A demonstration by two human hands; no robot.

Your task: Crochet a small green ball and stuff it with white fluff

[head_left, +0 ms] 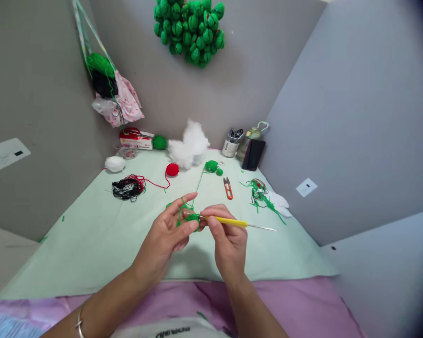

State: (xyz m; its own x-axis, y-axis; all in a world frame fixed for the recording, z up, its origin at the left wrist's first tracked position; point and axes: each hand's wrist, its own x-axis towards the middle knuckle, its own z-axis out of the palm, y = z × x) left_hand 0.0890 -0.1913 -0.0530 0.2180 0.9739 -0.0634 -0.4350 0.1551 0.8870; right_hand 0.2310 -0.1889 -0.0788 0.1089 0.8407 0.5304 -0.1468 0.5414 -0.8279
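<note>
My left hand (169, 230) pinches a small green crochet piece (193, 218) between thumb and fingers, its index finger raised with green yarn looped over it. My right hand (229, 239) grips a crochet hook (234, 221) by its yellow handle; one metal end meets the green piece and the other points right. From the left hand a green strand (199, 183) runs up to a green yarn ball (211, 166) on the pale green table cover (109, 244). Part of the piece is hidden behind my fingers.
Orange thread snips (228, 188), a red yarn ball (172, 170), tangled black and red yarn (129, 187) and green scraps (264, 195) lie beyond my hands. White stuffing (189, 145), a pen cup (231, 143) and a phone (254, 154) stand near the back wall.
</note>
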